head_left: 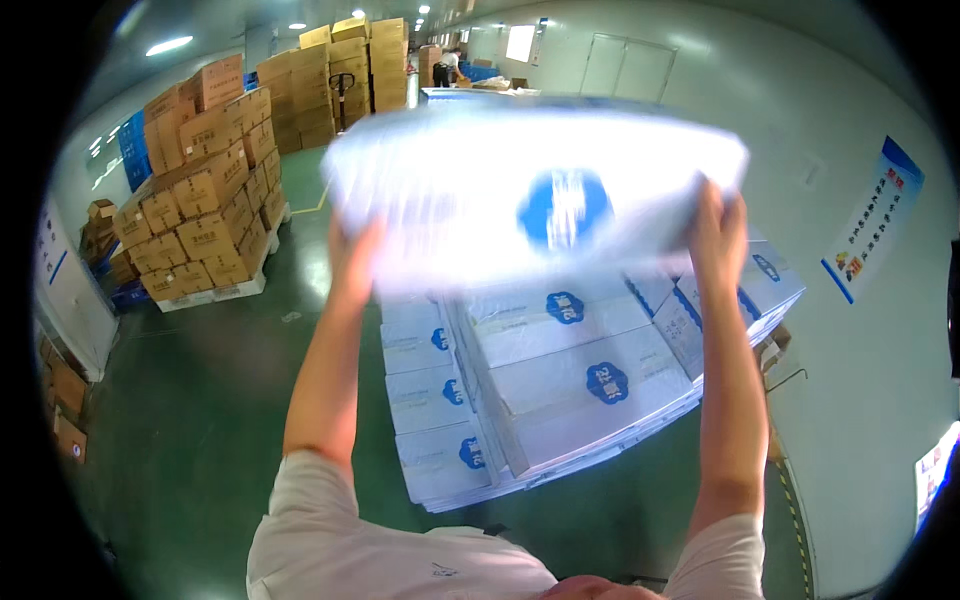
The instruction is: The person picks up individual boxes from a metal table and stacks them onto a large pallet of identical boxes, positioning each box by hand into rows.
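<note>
Both my arms reach forward, holding up a long white carton (450, 220) with a blue emblem on its near side; motion smears it. At its left end, my left hand (355, 255) grips the lower corner. My right hand (719, 230) clasps the right end, thumb against the near side. Below and behind the raised carton lies a stack of similar white cartons (560, 410), laid flat in layers with blue emblems on their tops. The raised carton hides the far part of this stack.
Brown cartons (210, 190) stand on a white pallet (225, 292) to the left. Taller carton stacks (340, 75) and a pallet jack (343, 95) are farther back. A person (447, 68) bends near the far end. A pale wall (850, 370) runs along the right.
</note>
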A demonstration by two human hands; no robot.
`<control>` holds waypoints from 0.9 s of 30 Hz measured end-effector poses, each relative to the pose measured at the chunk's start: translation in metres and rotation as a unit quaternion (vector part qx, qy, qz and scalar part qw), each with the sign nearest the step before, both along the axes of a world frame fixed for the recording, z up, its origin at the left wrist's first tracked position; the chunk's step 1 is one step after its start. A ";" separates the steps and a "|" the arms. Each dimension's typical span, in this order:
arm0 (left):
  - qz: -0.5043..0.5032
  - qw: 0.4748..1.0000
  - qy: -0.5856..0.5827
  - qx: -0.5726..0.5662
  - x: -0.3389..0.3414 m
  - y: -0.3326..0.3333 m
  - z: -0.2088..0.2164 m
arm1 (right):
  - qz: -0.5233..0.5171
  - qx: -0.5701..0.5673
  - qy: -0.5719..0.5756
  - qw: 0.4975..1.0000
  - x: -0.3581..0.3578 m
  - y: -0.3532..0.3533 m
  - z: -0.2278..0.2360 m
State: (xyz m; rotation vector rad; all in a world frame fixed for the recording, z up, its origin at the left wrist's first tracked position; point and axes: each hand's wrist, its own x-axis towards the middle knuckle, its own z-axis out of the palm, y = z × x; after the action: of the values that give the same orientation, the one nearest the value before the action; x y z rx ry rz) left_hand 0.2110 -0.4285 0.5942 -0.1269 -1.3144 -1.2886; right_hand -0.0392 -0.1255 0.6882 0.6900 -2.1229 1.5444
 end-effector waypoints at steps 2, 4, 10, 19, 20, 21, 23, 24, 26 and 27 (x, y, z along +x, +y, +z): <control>0.143 0.968 -0.155 0.140 -0.031 -0.082 0.013 | -0.059 0.073 0.096 0.991 -0.045 -0.066 0.003; 0.242 0.920 -0.260 0.164 -0.043 -0.105 -0.009 | -0.009 0.164 0.082 0.983 -0.028 -0.100 -0.020; 0.160 0.912 -0.374 0.045 -0.021 -0.024 -0.234 | 0.192 0.380 0.234 0.874 0.073 -0.014 -0.208; 0.093 0.702 -0.688 -0.156 0.101 0.095 -0.555 | 0.090 0.310 0.124 0.938 0.090 0.106 -0.286; 0.086 0.704 -0.692 -0.134 0.103 0.104 -0.574 | 0.074 0.301 0.138 0.941 0.095 0.104 -0.292; 0.005 0.678 -0.717 -0.163 0.093 0.124 -0.563 | 0.043 0.304 0.149 0.940 0.099 0.112 -0.300; -0.093 0.661 -0.710 -0.226 0.090 0.147 -0.528 | -0.009 0.261 0.155 0.953 0.115 0.115 -0.317; -0.110 0.675 -0.682 -0.258 0.099 0.153 -0.528 | -0.032 0.230 0.147 0.962 0.125 0.111 -0.329; -0.143 0.673 -0.666 -0.288 0.098 0.155 -0.527 | -0.044 0.182 0.079 0.979 0.142 0.112 -0.372; -0.163 0.657 -0.679 -0.285 0.095 0.156 -0.527 | -0.033 0.167 0.018 0.985 0.152 0.119 -0.406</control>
State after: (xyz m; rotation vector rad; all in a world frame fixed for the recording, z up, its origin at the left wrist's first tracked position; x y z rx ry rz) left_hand 0.3056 -0.2730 0.0668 0.2597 -3.1224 -1.1351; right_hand 0.1123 -0.0063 0.2820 0.7411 -2.3770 1.1423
